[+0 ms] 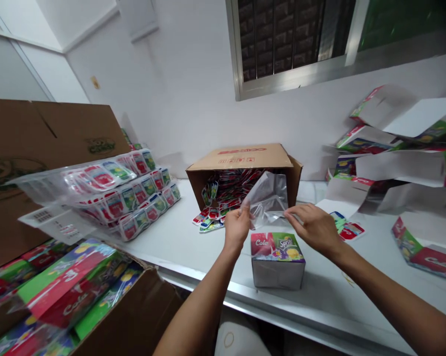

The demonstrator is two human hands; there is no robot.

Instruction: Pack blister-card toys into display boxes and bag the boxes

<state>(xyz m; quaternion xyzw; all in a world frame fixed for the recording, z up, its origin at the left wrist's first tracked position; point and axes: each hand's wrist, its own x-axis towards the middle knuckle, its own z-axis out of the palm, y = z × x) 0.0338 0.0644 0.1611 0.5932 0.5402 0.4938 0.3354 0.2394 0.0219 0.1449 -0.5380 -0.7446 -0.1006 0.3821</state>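
Observation:
My left hand point(237, 227) pinches the left edge of a clear plastic bag point(267, 198) held up over the white table point(193, 247). The fingers of my right hand point(313, 227) close on the bag's lower right edge. Just below both hands stands a small printed carton point(277, 259) with Cola and Sprite pictures on its lid. Behind the bag lies a brown cardboard box point(245, 160) on its side, with several small colourful packets point(223, 198) spilling out of it onto the table.
Clear trays point(134, 190) filled with packets are stacked at the left. A large open cardboard box point(78, 296) of printed cartons sits at lower left. Flat and half-folded cartons point(400, 163) pile up at the right against the wall.

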